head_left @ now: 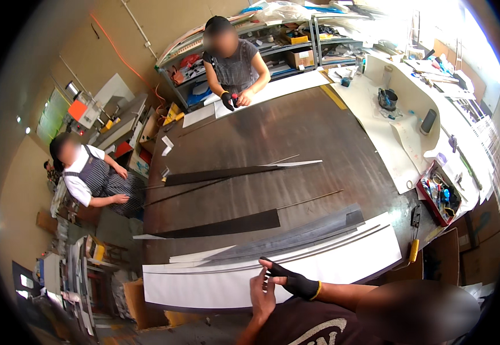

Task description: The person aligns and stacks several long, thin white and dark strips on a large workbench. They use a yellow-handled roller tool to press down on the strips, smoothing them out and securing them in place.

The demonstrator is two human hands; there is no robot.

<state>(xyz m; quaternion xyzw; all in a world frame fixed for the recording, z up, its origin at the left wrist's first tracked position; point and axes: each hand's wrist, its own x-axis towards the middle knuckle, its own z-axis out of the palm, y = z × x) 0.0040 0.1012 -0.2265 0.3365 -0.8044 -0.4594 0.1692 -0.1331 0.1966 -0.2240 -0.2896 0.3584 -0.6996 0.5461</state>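
Note:
My left hand (262, 292) is bare, its fingers stretched upward over the white sheet (192, 287) at the table's near edge. My right hand (294, 281) wears a black fingerless glove with a yellow cuff edge. Its fingers reach left, apart from one another, and the bare fingertips come up against those of my left hand. I make out no object between the hands. Just beyond them, long dark grey strips (296, 234) lie across the white sheet. Farther off, a tapered black strip (227, 224) rests on the dark metal tabletop (250, 138).
One co-worker (235, 69) leans over white sheets at the far edge; another (103, 178) stands at the left. On the right are a red box of tools (438, 192), a yellow-handled tool (414, 248) and a black pot (387, 99). Loaded shelves (287, 49) stand behind.

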